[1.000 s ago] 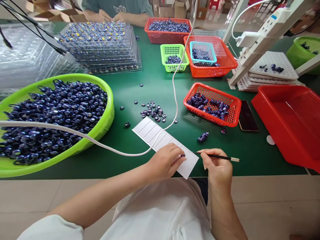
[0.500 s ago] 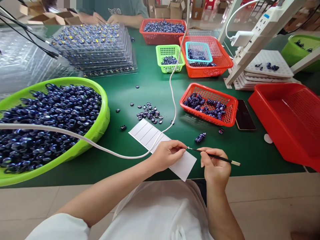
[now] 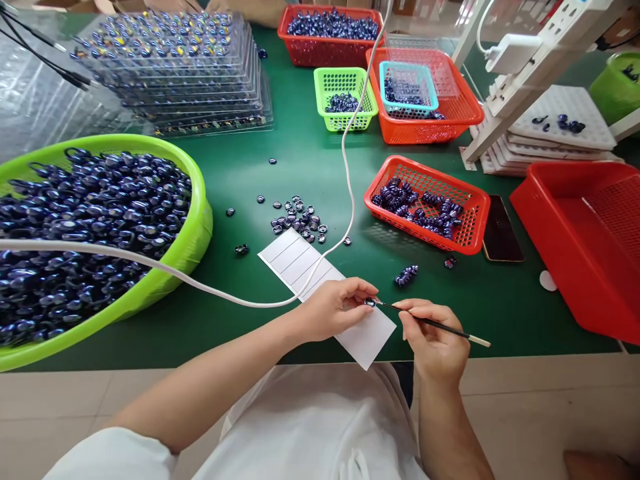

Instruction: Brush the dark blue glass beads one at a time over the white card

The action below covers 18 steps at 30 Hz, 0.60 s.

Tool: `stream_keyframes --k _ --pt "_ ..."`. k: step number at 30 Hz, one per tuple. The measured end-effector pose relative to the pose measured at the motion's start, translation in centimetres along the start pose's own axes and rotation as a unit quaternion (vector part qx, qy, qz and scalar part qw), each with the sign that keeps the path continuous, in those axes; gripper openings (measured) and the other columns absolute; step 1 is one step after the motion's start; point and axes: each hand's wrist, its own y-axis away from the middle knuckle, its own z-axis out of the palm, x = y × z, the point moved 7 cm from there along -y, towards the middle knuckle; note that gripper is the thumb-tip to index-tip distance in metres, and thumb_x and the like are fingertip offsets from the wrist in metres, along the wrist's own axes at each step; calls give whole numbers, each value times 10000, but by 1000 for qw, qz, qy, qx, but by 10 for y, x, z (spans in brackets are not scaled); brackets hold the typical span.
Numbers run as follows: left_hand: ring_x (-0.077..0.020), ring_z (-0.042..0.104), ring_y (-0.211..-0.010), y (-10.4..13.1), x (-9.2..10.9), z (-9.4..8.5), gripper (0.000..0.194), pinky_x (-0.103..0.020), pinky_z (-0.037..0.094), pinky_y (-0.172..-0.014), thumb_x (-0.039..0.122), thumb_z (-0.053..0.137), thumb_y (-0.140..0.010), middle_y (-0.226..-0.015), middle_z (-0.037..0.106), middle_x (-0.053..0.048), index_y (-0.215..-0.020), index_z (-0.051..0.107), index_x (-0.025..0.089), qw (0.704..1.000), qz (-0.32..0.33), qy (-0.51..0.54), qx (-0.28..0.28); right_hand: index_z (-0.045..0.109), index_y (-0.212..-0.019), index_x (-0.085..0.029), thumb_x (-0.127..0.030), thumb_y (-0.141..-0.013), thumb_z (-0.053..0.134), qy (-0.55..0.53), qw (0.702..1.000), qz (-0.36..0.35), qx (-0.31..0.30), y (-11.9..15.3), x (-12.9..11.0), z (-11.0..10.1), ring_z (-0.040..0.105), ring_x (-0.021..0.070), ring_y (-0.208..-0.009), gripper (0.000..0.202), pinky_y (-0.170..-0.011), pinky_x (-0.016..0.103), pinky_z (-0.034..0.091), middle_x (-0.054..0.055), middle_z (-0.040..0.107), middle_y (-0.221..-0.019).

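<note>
Between the thumb and fingers of my left hand point(image 3: 333, 308) is a small dark shiny piece point(image 3: 370, 303), its exact kind too small to tell. A thin black brush-like tool point(image 3: 440, 325) with a pale end is pinched in my right hand point(image 3: 437, 340); its tip meets the small piece. Under my left hand lies a white sheet with ruled lines point(image 3: 295, 257). Beyond the sheet, several loose dark shiny pieces point(image 3: 299, 220) are scattered on the green table point(image 3: 240, 160). A short stack of ridged dark pieces point(image 3: 405, 275) rests just above my right hand.
A white cable point(image 3: 240, 301) crosses the table and the sheet. A big green basket point(image 3: 200, 200) of dark pieces stands left; a red basket point(image 3: 480, 230), a phone point(image 3: 503, 233) and a red bin point(image 3: 555, 267) stand right. Stacked clear trays point(image 3: 260, 110) are at the back left.
The view has tilted down slightly. The dark piece at my left fingertips now shows more plainly, with the tool's tip against it. Both hands keep their hold.
</note>
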Motion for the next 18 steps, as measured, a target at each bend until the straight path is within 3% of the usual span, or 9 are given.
stream_keyframes --k 5,12,18 --pt "-186 716 -953 0 6 1 298 -310 591 -825 180 631 -873 -1083 749 -125 -1167 602 140 999 9 -16 -27 644 -902 -239 -117 -856 710 -8 999 -9 -32 0 0 4 736 196 -821 146 -487 237 537 58 753 -931" --pt "-181 720 -961 1 10 1 343 -305 586 -843 169 585 -872 -1091 750 -114 -1214 572 143 996 24 -75 -45 651 -915 -255 -114 -856 703 -1 999 -25 -45 1 -3 6 745 205 -870 161 -642 312 620 41 758 -927" --pt "-170 722 -941 1 9 2 375 -294 582 -837 145 569 -860 -1083 762 -85 -1234 567 170 992 40 -115 -44 647 -911 -257 -118 -852 707 32 998 -21 -55 3 -2 8 748 208 -868 162 -625 299 619 39 752 -918"
